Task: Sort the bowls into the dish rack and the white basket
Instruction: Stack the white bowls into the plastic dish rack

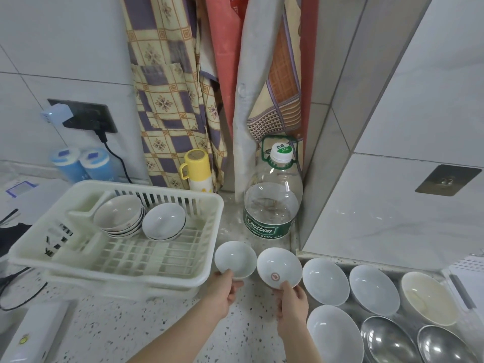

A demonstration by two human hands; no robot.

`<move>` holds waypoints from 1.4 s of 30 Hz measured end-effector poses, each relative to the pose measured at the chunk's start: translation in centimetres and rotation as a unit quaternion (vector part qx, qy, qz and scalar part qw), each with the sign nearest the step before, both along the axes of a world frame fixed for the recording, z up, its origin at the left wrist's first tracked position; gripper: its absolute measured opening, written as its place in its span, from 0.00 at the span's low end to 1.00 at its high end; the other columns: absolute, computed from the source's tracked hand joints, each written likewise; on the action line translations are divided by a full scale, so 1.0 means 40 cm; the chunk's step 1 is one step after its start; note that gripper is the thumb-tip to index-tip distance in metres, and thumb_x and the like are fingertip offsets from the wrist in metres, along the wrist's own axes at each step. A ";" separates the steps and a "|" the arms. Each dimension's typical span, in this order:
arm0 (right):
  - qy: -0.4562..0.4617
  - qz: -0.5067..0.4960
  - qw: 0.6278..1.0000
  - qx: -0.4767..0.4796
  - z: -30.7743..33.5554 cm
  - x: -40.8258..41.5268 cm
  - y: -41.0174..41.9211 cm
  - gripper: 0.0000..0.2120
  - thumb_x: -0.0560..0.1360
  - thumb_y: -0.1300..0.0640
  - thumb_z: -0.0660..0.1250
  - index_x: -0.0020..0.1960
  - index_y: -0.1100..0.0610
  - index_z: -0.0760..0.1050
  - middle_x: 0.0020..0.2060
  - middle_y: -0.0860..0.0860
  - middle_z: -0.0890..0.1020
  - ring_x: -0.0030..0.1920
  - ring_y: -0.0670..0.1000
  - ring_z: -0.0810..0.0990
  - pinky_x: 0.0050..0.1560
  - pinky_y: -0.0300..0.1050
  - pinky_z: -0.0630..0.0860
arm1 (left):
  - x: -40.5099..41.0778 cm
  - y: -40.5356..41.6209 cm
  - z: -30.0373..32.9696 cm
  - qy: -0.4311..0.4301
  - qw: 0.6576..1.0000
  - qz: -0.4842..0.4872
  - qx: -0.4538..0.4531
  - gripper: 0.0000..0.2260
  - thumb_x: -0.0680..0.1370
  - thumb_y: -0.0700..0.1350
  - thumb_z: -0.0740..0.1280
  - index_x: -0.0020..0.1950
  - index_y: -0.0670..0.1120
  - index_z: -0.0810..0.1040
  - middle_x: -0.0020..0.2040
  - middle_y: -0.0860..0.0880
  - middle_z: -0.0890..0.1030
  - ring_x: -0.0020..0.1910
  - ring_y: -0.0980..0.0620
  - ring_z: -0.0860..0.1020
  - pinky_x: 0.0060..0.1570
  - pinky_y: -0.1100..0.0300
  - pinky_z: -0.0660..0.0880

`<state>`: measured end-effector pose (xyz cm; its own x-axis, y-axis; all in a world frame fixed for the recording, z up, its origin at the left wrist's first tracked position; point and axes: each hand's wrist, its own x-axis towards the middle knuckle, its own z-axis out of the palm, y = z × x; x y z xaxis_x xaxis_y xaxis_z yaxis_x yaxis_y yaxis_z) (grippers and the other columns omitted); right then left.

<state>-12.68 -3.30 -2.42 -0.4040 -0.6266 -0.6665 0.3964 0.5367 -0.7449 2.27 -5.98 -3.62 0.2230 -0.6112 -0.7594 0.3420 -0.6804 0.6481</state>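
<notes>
My left hand (222, 293) holds a plain white bowl (235, 259) by its near rim, just right of the white dish rack (183, 277). A white bowl with a red mark inside (279, 267) is held by my right hand (292, 301), beside the first one. Inside the rack lean a stack of several bowls (117, 214) and a single white bowl (163, 221). To the right, on a metal surface, sit three white bowls (325, 281), a cream bowl (427, 297) and two steel bowls (387, 339). At the far right edge shows part of a white basket (468, 265).
A large water bottle (272, 203) stands behind the held bowls, against the tiled wall corner. A yellow flask (197, 170) and two blue canisters (81, 163) stand behind the rack. Cables and a white device (34, 334) lie on the speckled counter at the left.
</notes>
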 end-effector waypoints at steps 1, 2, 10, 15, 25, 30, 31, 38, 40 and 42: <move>0.000 -0.005 1.000 -0.006 0.011 0.003 0.013 0.15 0.75 0.61 0.65 0.62 0.58 0.75 0.51 0.64 0.83 0.29 0.50 0.67 0.27 0.40 0.63 | 0.002 0.011 0.006 -0.008 1.000 -0.007 -0.004 0.04 0.80 0.38 0.60 0.51 0.42 0.73 0.47 0.33 0.83 0.24 0.55 0.64 0.18 0.67 0.60; -0.001 -0.010 1.000 -0.013 0.022 0.007 0.025 0.15 0.75 0.61 0.65 0.61 0.58 0.75 0.49 0.63 0.83 0.29 0.50 0.67 0.27 0.40 0.62 | 0.004 0.023 0.011 -0.019 1.000 -0.015 -0.009 0.04 0.80 0.38 0.60 0.51 0.41 0.74 0.47 0.32 0.83 0.24 0.55 0.64 0.18 0.67 0.60; 0.026 -0.039 0.992 -0.116 0.164 0.016 0.104 0.10 0.75 0.59 0.62 0.55 0.61 0.75 0.39 0.55 0.83 0.29 0.49 0.62 0.29 0.41 0.59 | 0.037 0.124 0.100 -0.079 0.984 -0.146 -0.067 0.02 0.76 0.38 0.63 0.48 0.43 0.74 0.39 0.37 0.85 0.23 0.53 0.68 0.21 0.65 0.61; 0.093 -0.034 0.981 -0.170 0.263 0.045 0.117 0.06 0.75 0.58 0.62 0.46 0.61 0.73 0.20 0.43 0.76 0.28 0.51 0.60 0.29 0.44 0.59 | 0.086 0.154 0.218 -0.066 0.953 -0.281 -0.091 0.02 0.73 0.38 0.62 0.44 0.41 0.74 0.34 0.39 0.85 0.21 0.54 0.68 0.20 0.66 0.57; 0.080 -0.054 0.970 -0.222 0.326 0.186 0.083 0.05 0.73 0.58 0.64 0.38 0.55 0.73 0.29 0.52 0.84 0.19 0.43 0.59 0.18 0.31 0.59 | 0.292 0.128 0.344 -0.064 0.952 -0.248 -0.168 0.05 0.73 0.39 0.63 0.48 0.40 0.74 0.34 0.39 0.84 0.22 0.54 0.68 0.20 0.65 0.55; 0.087 -0.016 0.969 -0.231 0.330 0.285 0.039 0.04 0.73 0.58 0.65 0.43 0.58 0.77 0.33 0.55 0.84 0.25 0.46 0.62 0.28 0.40 0.61 | 0.448 0.105 0.328 -0.060 0.969 -0.145 -0.190 0.08 0.75 0.38 0.62 0.52 0.40 0.77 0.37 0.38 0.85 0.20 0.55 0.66 0.19 0.65 0.57; 0.092 -0.006 0.968 -0.233 0.325 0.305 0.030 0.04 0.73 0.59 0.65 0.43 0.58 0.78 0.33 0.55 0.85 0.26 0.47 0.63 0.29 0.41 0.61 | 0.478 0.104 0.321 -0.053 0.972 -0.124 -0.192 0.08 0.75 0.37 0.62 0.53 0.39 0.77 0.37 0.37 0.85 0.20 0.55 0.66 0.19 0.65 0.56; 0.152 0.100 0.955 -0.233 0.280 0.455 -0.054 0.05 0.72 0.61 0.65 0.46 0.58 0.78 0.33 0.53 0.84 0.33 0.47 0.81 0.35 0.43 0.68 | 0.662 0.070 0.275 -0.015 0.981 -0.017 -0.192 0.09 0.77 0.37 0.61 0.54 0.36 0.76 0.41 0.33 0.84 0.18 0.57 0.64 0.17 0.66 0.55; 0.150 0.115 0.958 -0.216 0.261 0.489 -0.080 0.10 0.72 0.60 0.66 0.53 0.56 0.78 0.36 0.55 0.85 0.35 0.49 0.83 0.36 0.43 0.70 | 0.701 0.054 0.265 -0.011 0.981 0.000 -0.194 0.09 0.77 0.38 0.62 0.53 0.35 0.76 0.41 0.34 0.84 0.18 0.57 0.62 0.18 0.67 0.54; 0.158 0.120 0.961 -0.195 0.240 0.515 -0.100 0.14 0.72 0.59 0.67 0.57 0.55 0.77 0.36 0.55 0.85 0.37 0.51 0.84 0.38 0.45 0.71 | 0.730 0.036 0.259 -0.008 0.981 0.005 -0.192 0.09 0.77 0.38 0.61 0.53 0.36 0.76 0.40 0.35 0.85 0.18 0.57 0.61 0.18 0.67 0.54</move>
<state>7.93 -7.32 7.17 -0.3601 -0.9038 -0.2312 0.0179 0.2411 -0.9703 31.47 -4.54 6.73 0.2413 -0.8497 -0.4688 0.3346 -0.3807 0.8621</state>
